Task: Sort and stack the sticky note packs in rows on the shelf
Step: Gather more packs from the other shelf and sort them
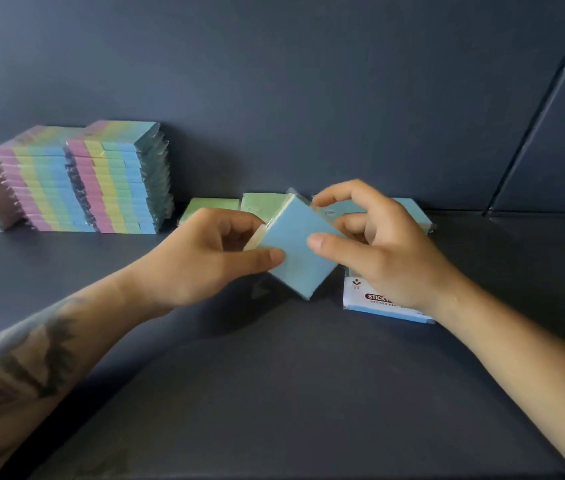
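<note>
Head view: I see both the left hand and right hand pinching a square blue plastic-wrapped sticky note pack mid-air at centre. At ten o'clock tall striped stacks stand finished; I judge low green and blue piles at twelve, plus a labelled pack at three, remain unstacked.

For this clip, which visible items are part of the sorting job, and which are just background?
Part of the job:
- blue pack, held by left hand and right hand
- labelled pack under the right wrist
- green packs flat at the back
- multicolour stacks on the left
- shelf

Just background:
- back wall
</note>
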`<control>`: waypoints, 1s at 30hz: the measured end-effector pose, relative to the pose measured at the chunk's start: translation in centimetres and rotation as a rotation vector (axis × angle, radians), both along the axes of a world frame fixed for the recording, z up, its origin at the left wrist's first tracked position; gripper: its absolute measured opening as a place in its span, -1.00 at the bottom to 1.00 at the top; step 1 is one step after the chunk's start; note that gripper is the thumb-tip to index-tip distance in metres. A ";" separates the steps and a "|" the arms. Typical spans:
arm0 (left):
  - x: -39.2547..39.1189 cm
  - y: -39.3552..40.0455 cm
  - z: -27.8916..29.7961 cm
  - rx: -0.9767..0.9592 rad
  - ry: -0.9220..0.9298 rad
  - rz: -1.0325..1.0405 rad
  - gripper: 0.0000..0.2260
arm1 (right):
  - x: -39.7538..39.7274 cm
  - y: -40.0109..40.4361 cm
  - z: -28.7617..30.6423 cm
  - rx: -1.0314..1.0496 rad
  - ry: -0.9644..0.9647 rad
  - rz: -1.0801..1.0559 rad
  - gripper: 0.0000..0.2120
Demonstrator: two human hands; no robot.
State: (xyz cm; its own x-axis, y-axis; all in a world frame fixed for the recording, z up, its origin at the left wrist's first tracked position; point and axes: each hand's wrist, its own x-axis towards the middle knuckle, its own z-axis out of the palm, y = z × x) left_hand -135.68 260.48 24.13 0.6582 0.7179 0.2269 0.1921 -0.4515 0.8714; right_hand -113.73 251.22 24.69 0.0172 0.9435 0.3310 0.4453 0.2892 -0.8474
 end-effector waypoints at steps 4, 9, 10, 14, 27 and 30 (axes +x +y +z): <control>0.3 -0.3 0.0 -0.043 -0.134 0.019 -0.70 | -0.2 -0.2 0.1 0.010 0.075 -0.024 -0.81; 0.3 0.0 -0.2 -0.113 -0.165 -0.007 -0.65 | -0.6 -0.1 0.1 -0.037 0.283 -0.019 -0.62; 0.3 0.0 -0.3 -0.120 -0.164 -0.006 -0.67 | -0.7 0.0 0.0 -0.052 0.286 -0.014 -0.62; 0.6 0.1 -0.4 -0.162 -0.203 0.037 -0.67 | -0.4 0.1 -0.5 0.014 0.105 -0.103 -0.49; 0.6 -0.1 -0.7 -0.056 -0.080 0.046 -0.58 | 0.3 -1.0 0.2 0.164 -0.638 -0.061 -0.42; 0.7 0.1 -1.4 0.131 0.074 0.095 -0.47 | 2.3 -0.1 1.6 0.100 -0.598 -0.140 -0.46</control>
